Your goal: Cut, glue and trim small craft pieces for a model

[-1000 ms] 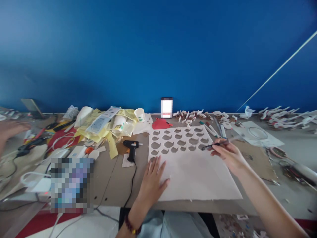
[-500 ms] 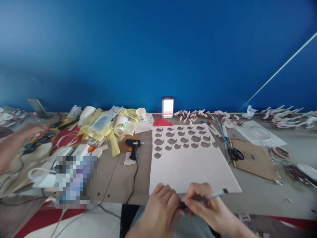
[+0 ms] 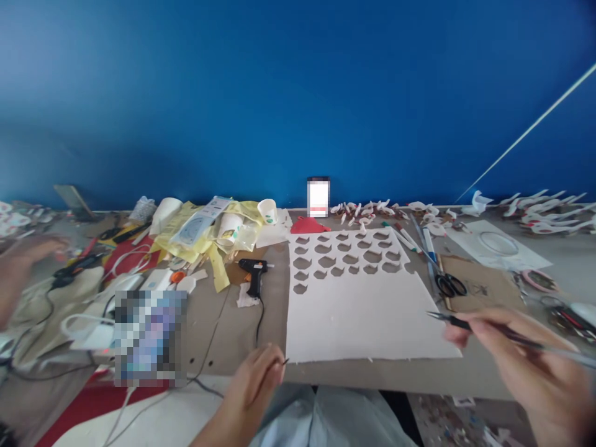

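Observation:
My right hand [image 3: 521, 363] is closed on a thin dark pen-like tool [image 3: 459, 323]. It hovers at the right of a white sheet [image 3: 367, 316] whose far half is full of cut-out holes, and the tool's tip points left over the sheet's right corner. My left hand [image 3: 254, 385] is low at the table's front edge, left of the sheet. Its fingers pinch a small dark piece [image 3: 284, 361], maybe a cap. The right hand is blurred by motion.
A black glue gun [image 3: 254, 274] with its cord lies left of the sheet. Scissors [image 3: 449, 285] and markers [image 3: 428, 245] lie to the right on brown card [image 3: 484, 288]. Yellow paper and cups [image 3: 218, 233] are piled at the back left. Another person's hand [image 3: 21, 267] is at far left.
My hands were joined on the tool at the front edge. They have come apart: the right swung out to the right with the tool, and the left stayed low holding the small dark piece.

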Tool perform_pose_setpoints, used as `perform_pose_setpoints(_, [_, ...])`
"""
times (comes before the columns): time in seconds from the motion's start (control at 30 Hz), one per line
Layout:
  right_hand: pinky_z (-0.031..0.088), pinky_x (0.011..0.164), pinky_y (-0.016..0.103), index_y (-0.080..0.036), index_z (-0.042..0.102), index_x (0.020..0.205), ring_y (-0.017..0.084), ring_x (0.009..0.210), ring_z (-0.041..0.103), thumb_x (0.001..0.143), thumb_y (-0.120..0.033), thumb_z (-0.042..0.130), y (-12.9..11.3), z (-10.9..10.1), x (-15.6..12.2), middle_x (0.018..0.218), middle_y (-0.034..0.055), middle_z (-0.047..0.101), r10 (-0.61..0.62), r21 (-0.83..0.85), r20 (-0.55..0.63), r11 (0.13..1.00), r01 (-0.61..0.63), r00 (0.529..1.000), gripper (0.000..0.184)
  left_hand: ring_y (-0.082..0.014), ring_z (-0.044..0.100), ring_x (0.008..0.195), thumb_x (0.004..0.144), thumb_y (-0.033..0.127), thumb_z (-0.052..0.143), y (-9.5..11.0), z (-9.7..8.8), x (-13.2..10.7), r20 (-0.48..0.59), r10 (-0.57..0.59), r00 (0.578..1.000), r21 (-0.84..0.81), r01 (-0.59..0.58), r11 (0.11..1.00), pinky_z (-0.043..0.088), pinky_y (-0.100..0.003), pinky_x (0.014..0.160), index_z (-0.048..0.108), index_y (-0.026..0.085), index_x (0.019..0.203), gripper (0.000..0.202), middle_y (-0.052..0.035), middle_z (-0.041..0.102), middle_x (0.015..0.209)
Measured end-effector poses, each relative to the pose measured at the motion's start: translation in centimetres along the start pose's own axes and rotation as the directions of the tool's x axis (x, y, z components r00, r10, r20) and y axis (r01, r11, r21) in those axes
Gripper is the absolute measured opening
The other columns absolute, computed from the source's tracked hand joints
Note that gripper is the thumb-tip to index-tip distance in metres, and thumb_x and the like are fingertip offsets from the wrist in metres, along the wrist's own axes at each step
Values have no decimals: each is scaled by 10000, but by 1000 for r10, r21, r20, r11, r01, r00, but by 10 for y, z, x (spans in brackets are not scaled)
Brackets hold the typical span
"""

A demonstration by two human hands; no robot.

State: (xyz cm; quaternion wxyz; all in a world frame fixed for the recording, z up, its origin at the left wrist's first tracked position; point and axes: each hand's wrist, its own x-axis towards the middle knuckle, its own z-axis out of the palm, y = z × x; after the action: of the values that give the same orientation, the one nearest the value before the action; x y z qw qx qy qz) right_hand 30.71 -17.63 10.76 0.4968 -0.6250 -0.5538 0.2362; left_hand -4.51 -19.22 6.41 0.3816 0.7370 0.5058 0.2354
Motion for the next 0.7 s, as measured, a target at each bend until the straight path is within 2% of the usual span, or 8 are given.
perform_pose_setpoints(0.03, [550,552,312,-337,670,860,211,613,645,821,-435,615,2,3,2,704,47,678,-48,24,41,999,47,998,119,-178,586,822,974,316,290,1,1,8,-36,105,994,129,-99,987,470,-316,758,514,196,825,295,-53,615,832])
perform_pose_setpoints(0.07, [540,527,298,-320,674,880,199,595,639,807,-408,640,2,12,3,721,40,681,-106,63,96,993,100,990,120,-209,579,1003,958,265,339,3,5,18,-20,196,980,247,-185,951,461,-367,871,535,198,904,214,-77,635,1002])
perform_pose_setpoints(0.13, [524,540,280,-273,678,875,180,619,637,827,-362,615,-1,43,2,795,46,683,-142,81,216,989,128,966,119,-245,458,1259,934,186,388,4,20,40,-10,319,948,422,-285,860,392,-443,1028,540,197,912,154,-88,579,1237])
perform_pose_setpoints(0.23, [533,645,278,-227,659,883,181,705,654,871,-373,538,-6,99,-3,797,47,689,-115,217,323,975,44,939,190,-275,385,1339,917,164,435,1,47,67,-47,366,930,579,-273,769,371,-502,1066,546,182,965,123,-106,516,1344])
perform_pose_setpoints(0.33, [536,743,287,-211,635,995,192,827,678,885,-362,524,-4,138,-4,894,59,710,-29,299,365,950,-88,930,217,-280,431,1309,906,159,460,-6,65,72,-84,365,927,619,-238,748,420,-504,1031,533,172,1078,187,-112,571,1280])
perform_pose_setpoints(0.4, [535,788,302,-207,628,1026,206,888,682,874,-360,535,1,151,-4,955,75,716,9,308,351,943,-125,936,235,-290,447,1297,904,151,455,-9,71,66,-91,370,925,623,-237,746,438,-504,1013,547,172,1036,162,-105,582,1279])
perform_pose_setpoints(0.5, [542,762,308,-200,638,946,216,862,686,848,-351,556,11,160,-4,920,84,723,44,262,297,957,-126,954,198,-282,425,1318,903,134,433,-10,76,52,-97,356,929,595,-232,770,422,-502,1035,563,175,970,152,-92,572,1311])
perform_pose_setpoints(0.7, [544,702,296,-193,635,908,208,800,680,832,-333,566,28,168,-8,867,76,720,77,174,241,977,-121,968,173,-242,375,1356,899,152,434,-9,73,42,-93,331,939,520,-238,820,414,-471,1064,575,190,1050,210,-72,534,1365])
